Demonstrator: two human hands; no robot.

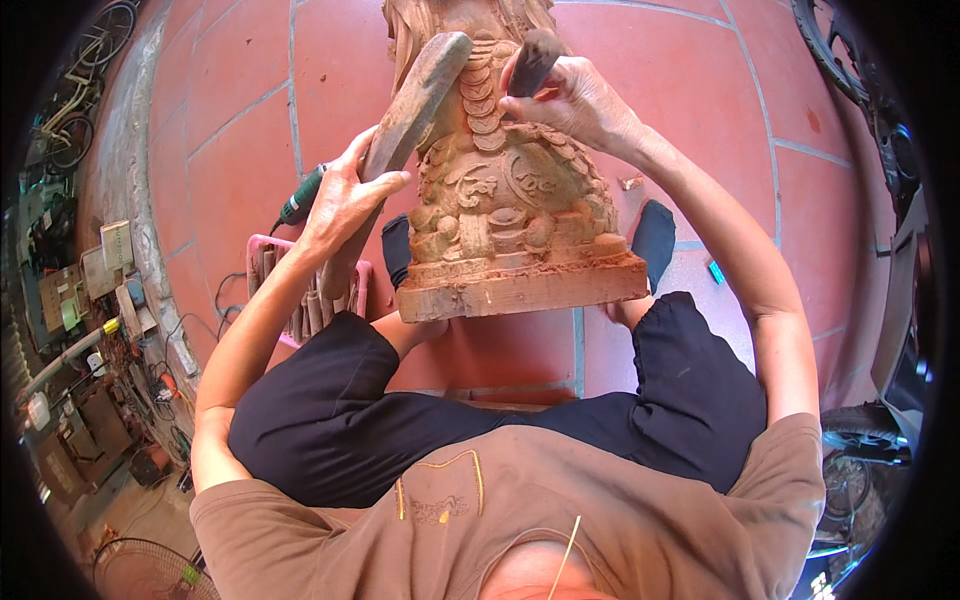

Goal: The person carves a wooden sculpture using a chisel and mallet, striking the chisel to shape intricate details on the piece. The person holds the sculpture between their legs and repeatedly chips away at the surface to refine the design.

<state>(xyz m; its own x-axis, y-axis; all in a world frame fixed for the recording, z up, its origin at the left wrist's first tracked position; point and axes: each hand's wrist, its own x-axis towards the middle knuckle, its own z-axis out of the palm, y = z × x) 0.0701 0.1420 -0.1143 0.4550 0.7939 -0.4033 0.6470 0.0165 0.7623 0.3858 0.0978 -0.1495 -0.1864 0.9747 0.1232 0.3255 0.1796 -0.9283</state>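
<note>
A carved wooden sculpture (510, 195) stands between my feet, with a row of overlapping coin-like discs, round ornaments and a flat block base. My left hand (345, 198) is closed around a long wooden mallet (418, 100), tilted so its thick end rises beside the upper carving. On the other side, my right hand (585, 108) grips a chisel (537, 62) by its dark, worn handle. The chisel's lower end points down at the carving beside the discs; its tip is hidden by my fingers. Mallet and chisel handle are apart.
Left of the sculpture, a pink basket (362, 285) holds several wooden-handled tools, near a green corded power tool (302, 195). Small scraps lie on the red tile floor (690, 110). Clutter and a fan (150, 570) line the left side; vehicle parts (905, 300) stand at right.
</note>
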